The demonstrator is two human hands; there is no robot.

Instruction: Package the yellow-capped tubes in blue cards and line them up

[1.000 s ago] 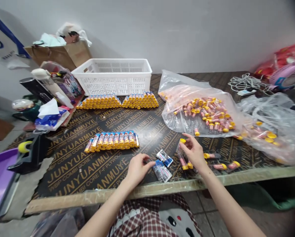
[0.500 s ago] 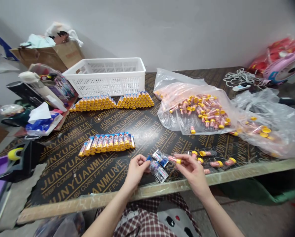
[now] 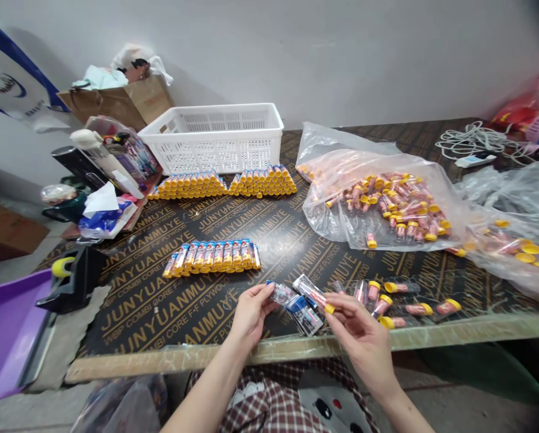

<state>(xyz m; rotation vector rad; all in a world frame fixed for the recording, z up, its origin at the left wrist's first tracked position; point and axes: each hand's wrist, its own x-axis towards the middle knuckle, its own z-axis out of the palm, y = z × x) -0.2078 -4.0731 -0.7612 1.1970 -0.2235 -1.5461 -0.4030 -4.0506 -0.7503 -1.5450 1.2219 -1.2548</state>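
Head view, left hand (image 3: 252,316): thumb and fingertips pinched the near end of a printed film piece (image 3: 282,293), which lay against an overlapping film pile (image 3: 309,320).
Right hand (image 3: 364,340): thumb and fingers pinched a clear tube (image 3: 315,293) by its yellow cap (image 3: 329,308); the tube slanted over the pile, between the hands.
Film hazard: judged likeliest was a crease or a skewed lie, caused by a one-cornered pull; overlap could have dragged neighbouring pieces along.
Tube hazard: a grip confined to the cap could have let the body swing or the cap work loose.
Loose tubes (image 3: 373,291): these lay beside the right hand, near the table edge (image 3: 170,362); a brush of the forearm could have rolled one off.
Wrapped row (image 3: 219,255): blue-and-yellow tubes lay side by side, liable to spread if nudged.
Surface: a dark plywood board (image 3: 138,300) bore gold lettering and a taped front edge.
Rear of board: wrapped stacks (image 3: 263,182) sat before a white basket (image 3: 218,150); a plastic bag (image 3: 341,219) of capped tubes lay to the right, a coiled cable (image 3: 477,141) beyond.
Room: a pale wall (image 3: 341,66) stood behind; a tape dispenser (image 3: 82,279) and purple tray (image 3: 12,337) occupied the left.
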